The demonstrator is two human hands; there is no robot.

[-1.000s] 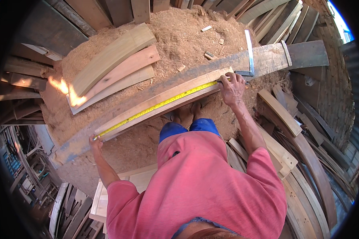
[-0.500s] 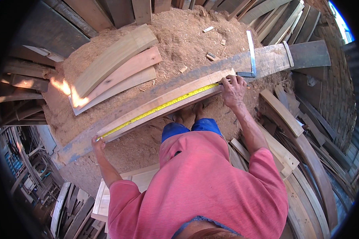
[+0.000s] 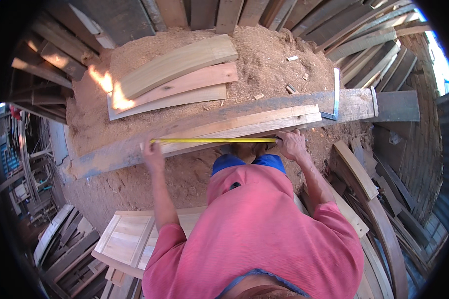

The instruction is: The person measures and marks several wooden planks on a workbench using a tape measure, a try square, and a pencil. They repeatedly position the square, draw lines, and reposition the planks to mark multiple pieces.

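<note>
A yellow tape measure [image 3: 214, 140] stretches straight between my two hands, in front of a pale wooden plank [image 3: 264, 118]. My left hand [image 3: 153, 155], slightly blurred, is closed at the tape's left end. Closed at the other end is my right hand [image 3: 293, 144], which hides the tape's case. The plank lies on a long, worn, grey-brown bench board [image 3: 102, 157], and the tape is off the plank's edge on the right. A metal try square [image 3: 336, 94] rests on the bench beyond the plank's right end.
Three curved boards [image 3: 177, 67] lie on the sawdust heap [image 3: 264, 50] across the bench. Planks [image 3: 204, 15] lean along the far side. Stacked timber [image 3: 384, 224] crowds my right, and a pale panelled wooden piece [image 3: 122, 236] sits at my lower left.
The tape has come up off the plank's face and shortened. My left hand has moved rightward, away from the plank's left end, and my right hand has come nearer my body.
</note>
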